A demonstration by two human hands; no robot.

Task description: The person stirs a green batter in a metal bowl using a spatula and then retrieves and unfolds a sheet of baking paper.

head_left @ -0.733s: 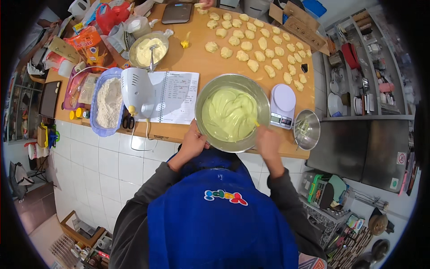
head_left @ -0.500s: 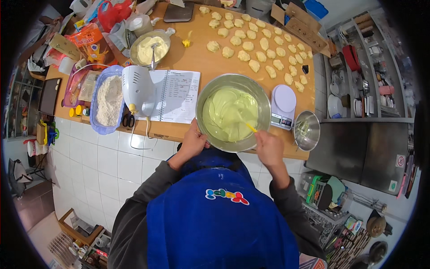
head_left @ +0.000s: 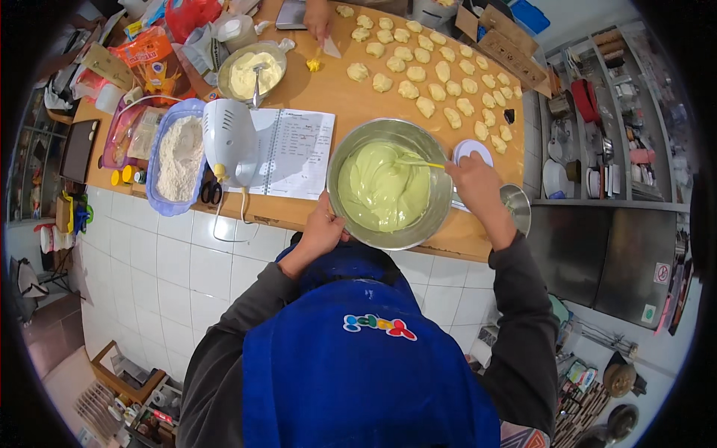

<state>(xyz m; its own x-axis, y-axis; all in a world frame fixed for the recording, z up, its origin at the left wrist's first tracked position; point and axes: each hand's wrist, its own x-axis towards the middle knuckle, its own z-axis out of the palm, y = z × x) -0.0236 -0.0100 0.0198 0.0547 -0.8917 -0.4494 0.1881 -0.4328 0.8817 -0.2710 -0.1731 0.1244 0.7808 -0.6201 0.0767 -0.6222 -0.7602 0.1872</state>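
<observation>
A large metal mixing bowl stands at the table's near edge, holding smooth pale green batter. My left hand grips the bowl's left side, fingers closed at its rim. In my right hand is the yellow handle of a spatula, held over the bowl's right rim. The spatula's far end sits in the batter, so its blade is mostly hidden. My right forearm partly covers a white kitchen scale and a smaller metal bowl.
Left of the bowl lie an open notebook, a hand mixer and a blue tub of flour. Several dough pieces cover the far right. Another person's hand holds a white scraper near a bowl of cream-coloured mixture.
My right hand has moved right and away from me, swinging the spatula handle across the bowl's right rim. The batter's surface has shifted. Another person's hand with a scraper has appeared at the far side.
</observation>
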